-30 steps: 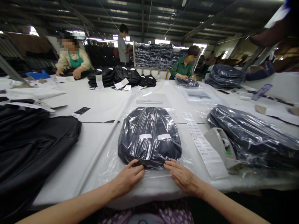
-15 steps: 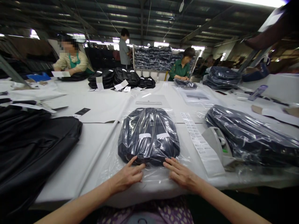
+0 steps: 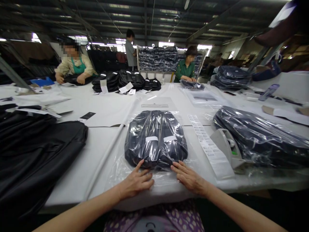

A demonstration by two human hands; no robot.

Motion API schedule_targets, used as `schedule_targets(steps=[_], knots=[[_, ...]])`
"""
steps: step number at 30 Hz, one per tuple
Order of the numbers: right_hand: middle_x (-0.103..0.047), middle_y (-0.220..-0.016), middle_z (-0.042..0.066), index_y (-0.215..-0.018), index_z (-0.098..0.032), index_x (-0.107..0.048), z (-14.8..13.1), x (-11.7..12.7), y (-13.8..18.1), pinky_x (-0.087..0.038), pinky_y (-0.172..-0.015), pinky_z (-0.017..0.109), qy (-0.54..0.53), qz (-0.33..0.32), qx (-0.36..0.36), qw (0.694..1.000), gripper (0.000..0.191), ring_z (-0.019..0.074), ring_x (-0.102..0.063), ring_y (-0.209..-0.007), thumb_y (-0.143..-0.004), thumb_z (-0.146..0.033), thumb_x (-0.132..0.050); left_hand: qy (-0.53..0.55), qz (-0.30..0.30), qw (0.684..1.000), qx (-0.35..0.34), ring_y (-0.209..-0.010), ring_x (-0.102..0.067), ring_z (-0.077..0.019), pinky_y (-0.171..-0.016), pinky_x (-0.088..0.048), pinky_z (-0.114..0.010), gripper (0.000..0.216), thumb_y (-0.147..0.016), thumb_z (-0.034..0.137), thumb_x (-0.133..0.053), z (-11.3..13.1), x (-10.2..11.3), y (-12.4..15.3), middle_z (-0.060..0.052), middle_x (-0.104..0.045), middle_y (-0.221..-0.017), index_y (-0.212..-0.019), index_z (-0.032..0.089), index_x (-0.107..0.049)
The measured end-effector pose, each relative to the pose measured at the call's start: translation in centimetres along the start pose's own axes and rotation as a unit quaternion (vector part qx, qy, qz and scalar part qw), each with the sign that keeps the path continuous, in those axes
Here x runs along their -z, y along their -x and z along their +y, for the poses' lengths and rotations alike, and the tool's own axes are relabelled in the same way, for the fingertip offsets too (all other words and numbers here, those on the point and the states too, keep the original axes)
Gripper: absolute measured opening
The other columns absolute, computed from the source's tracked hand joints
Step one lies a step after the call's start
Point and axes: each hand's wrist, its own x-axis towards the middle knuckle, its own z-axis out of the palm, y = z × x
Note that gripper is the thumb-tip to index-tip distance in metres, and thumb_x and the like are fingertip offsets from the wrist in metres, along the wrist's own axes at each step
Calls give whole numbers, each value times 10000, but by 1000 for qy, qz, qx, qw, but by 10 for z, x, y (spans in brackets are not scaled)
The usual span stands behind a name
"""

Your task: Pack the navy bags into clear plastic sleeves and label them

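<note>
resting on the lower edge of a black backpack (image 3: pixel 156 149), the left hand (image 3: pixel 136 182) and right hand (image 3: pixel 190 180) have their fingers extended, clenching nothing. the backpack lies in the middle of the worktop (image 3: pixel 101 137), already inside a clear plastic bag (image 3: pixel 164 180); whether this is sealed cannot be told. a strip of labels (image 3: pixel 210 148) lies just to the right, with wrapped bags (image 3: pixel 258 137) beyond it. the black bags (image 3: pixel 48 158) on the left appear to be without plastic yet.
</note>
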Motion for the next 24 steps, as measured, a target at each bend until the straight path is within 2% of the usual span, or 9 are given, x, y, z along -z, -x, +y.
schedule_targets(steps=[3, 5, 10, 12, 15, 17, 19, 21, 24], knots=[[-573, -1253, 112, -915, -130, -575, 0, 0, 0, -363, -1057, 493, -15, -14, -21, 1000, 172, 224, -319, -1318, -906, -127, -404, 50, 15, 997, 52, -882, -609, -121, -1128, -79, -521, 193, -950, 217, -352, 2, 3, -3, -17, -665, -941, -989, 182, -538], [-581, -1244, 110, -978, -125, -576, 0, 0, 0, -348, -1072, 470, -26, -16, -38, 999, 203, 203, -329, -1315, -913, -132, -384, 66, 39, 994, 74, -862, -616, -102, -1134, -143, -478, 222, -954, 185, -310, 1, 7, -4, -35, -660, -958, -948, 169, -531], [-600, -1217, 115, -1207, -104, -492, 3, -3, 2, -344, -1077, 439, -56, 24, -63, 996, 310, 180, -385, -1284, -923, -159, -379, 32, 98, 994, 46, -1067, -575, -149, -1077, -316, -433, 182, -936, 203, -380, -8, 7, -6, -97, -627, -1148, -895, 173, -555], [-616, -1192, 109, -1241, -119, -473, 5, -6, 1, -362, -1068, 426, -69, 56, -67, 994, 335, 172, -438, -1247, -924, -162, -373, 23, 109, 992, 66, -1119, -551, -165, -1037, -380, -382, 170, -923, 199, -411, -11, 5, -8, -105, -575, -1244, -875, 175, -572], [-654, -1128, 85, -1232, -154, -491, 5, -8, -3, -396, -1046, 406, -94, 114, -80, 986, 331, 162, -524, -1166, -921, -160, -380, 49, 135, 979, 146, -1102, -566, -149, -957, -444, -271, 204, -928, 198, -391, -10, 3, -17, -80, -575, -1253, -936, 183, -595], [-684, -1058, 60, -1177, -180, -533, 3, -8, -8, -425, -1022, 394, -119, 152, -111, 975, 297, 161, -579, -1096, -920, -164, -385, 92, 137, 955, 244, -1028, -606, -120, -900, -460, -220, 263, -945, 227, -345, -6, 4, -25, -36, -630, -1177, -1055, 205, -583], [-704, -983, 42, -1089, -203, -581, 2, -4, -16, -474, -961, 366, -152, 174, -186, 955, 250, 169, -630, -1005, -925, -206, -393, 123, 124, 917, 357, -937, -636, -114, -815, -472, -202, 309, -958, 280, -308, -1, 6, -35, -3, -677, -1068, -1107, 232, -573], [-716, -895, 27, -981, -221, -614, 1, 3, -26, -524, -847, 323, -197, 168, -291, 921, 230, 176, -669, -884, -927, -282, -399, 135, 109, 880, 441, -833, -650, -123, -720, -462, -200, 341, -962, 349, -287, 2, 8, -44, 19, -702, -936, -1029, 252, -607], [-715, -783, 8, -841, -227, -625, 2, 18, -42, -516, -730, 284, -276, 146, -405, 859, 278, 178, -676, -766, -916, -381, -406, 120, 98, 857, 492, -766, -650, -132, -649, -428, -198, 406, -966, 396, -252, 0, 12, -56, 21, -706, -860, -881, 241, -617]])
